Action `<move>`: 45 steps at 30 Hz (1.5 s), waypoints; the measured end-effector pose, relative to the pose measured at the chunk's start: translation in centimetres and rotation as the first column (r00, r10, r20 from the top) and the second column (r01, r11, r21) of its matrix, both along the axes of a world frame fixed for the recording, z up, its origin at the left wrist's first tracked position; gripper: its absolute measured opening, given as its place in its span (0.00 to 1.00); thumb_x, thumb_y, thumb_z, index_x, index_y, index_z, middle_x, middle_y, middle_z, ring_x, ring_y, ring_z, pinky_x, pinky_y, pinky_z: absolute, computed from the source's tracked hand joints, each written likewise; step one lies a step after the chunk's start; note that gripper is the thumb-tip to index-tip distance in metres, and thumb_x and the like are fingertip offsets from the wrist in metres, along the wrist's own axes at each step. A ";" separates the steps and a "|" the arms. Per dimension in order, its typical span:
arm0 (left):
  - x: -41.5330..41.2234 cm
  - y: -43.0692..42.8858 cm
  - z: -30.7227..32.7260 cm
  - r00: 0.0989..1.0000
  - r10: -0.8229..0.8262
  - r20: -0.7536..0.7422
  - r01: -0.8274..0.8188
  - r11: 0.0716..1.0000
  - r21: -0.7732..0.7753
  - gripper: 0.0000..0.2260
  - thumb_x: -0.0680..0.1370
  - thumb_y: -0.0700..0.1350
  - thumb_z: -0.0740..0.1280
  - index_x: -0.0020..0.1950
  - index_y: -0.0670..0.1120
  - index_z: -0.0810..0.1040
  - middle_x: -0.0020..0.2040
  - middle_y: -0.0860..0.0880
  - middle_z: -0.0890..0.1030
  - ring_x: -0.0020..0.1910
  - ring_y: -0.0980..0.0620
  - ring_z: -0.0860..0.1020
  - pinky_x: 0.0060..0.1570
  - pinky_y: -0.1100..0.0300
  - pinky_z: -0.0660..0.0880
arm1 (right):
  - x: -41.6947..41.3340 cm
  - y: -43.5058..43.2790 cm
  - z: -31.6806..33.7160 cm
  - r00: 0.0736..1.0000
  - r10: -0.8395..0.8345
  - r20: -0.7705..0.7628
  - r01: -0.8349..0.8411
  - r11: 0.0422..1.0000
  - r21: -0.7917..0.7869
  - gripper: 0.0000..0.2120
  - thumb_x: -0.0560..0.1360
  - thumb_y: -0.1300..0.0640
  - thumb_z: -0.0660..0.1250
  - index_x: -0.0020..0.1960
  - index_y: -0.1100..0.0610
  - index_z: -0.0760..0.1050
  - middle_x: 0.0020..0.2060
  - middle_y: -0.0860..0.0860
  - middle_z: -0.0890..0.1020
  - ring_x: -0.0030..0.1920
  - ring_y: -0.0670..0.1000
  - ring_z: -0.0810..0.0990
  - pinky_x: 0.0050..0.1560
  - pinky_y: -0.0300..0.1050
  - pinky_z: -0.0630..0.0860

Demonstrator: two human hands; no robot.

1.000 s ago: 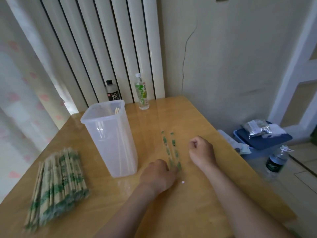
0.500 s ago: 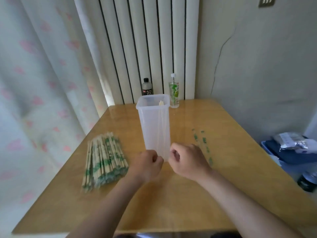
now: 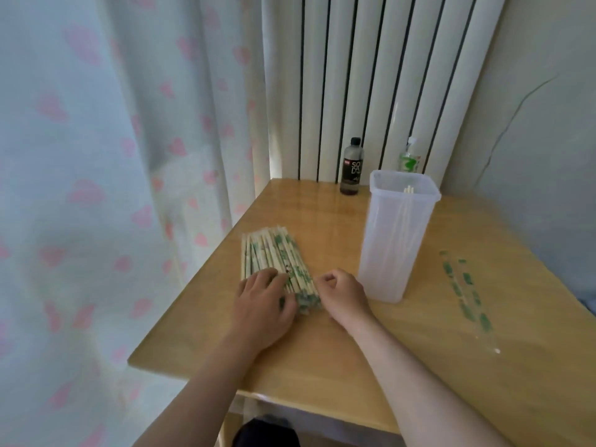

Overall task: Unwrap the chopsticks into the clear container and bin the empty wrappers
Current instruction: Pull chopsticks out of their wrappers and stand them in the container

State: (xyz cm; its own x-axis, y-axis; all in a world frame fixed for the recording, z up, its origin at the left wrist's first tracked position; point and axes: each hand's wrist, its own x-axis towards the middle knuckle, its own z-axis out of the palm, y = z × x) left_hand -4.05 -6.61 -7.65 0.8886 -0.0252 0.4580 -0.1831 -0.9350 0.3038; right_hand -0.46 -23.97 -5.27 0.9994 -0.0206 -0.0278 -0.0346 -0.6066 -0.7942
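Paper-wrapped chopsticks (image 3: 274, 253) lie piled near the left edge of the desk (image 3: 322, 356), the left hand (image 3: 263, 304) resting flat-fingered on the near end, the right hand (image 3: 343, 296) curled and seemingly empty just beside it. Tugging one pair out could roll others over that edge towards the curtain (image 3: 96, 188). Bare desk between the pile and the clear container (image 3: 393, 240) gives safer room.

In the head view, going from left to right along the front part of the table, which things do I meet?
The pile of wrapped chopsticks → right hand → clear container → empty wrappers.
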 end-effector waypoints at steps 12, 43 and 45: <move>0.6 0.2 -1.6 0.999 -0.043 0.018 0.044 0.997 -0.067 0.21 0.77 0.57 0.59 0.61 0.47 0.81 0.61 0.47 0.79 0.61 0.45 0.76 0.59 0.49 0.74 | 0.3 0.1 -0.8 0.997 -0.066 0.028 0.069 0.989 -0.128 0.12 0.78 0.54 0.64 0.36 0.53 0.73 0.34 0.49 0.79 0.37 0.51 0.76 0.33 0.43 0.67; 0.7 0.3 -2.0 0.998 -0.040 0.041 0.043 0.995 -0.086 0.19 0.77 0.56 0.60 0.60 0.47 0.82 0.59 0.49 0.79 0.60 0.47 0.77 0.57 0.48 0.76 | -0.6 -0.2 0.1 0.995 0.094 -0.024 -0.093 0.995 0.024 0.17 0.69 0.37 0.76 0.46 0.48 0.79 0.43 0.45 0.79 0.44 0.47 0.78 0.39 0.44 0.72; 0.7 0.3 -2.0 0.998 -0.041 0.045 0.045 0.995 -0.091 0.19 0.77 0.55 0.60 0.60 0.47 0.82 0.59 0.49 0.79 0.59 0.47 0.77 0.57 0.48 0.76 | -0.5 -0.3 -0.1 0.995 0.098 -0.020 -0.097 0.995 0.017 0.14 0.69 0.39 0.76 0.46 0.47 0.79 0.42 0.46 0.79 0.43 0.47 0.78 0.39 0.44 0.72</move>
State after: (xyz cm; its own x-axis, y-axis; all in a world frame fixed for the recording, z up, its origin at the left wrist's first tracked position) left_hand -3.35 -6.34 -9.68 0.8669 -0.0184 0.4982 -0.2370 -0.8944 0.3794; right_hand -0.91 -24.23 -5.36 0.9958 0.0774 -0.0481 0.0074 -0.5948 -0.8038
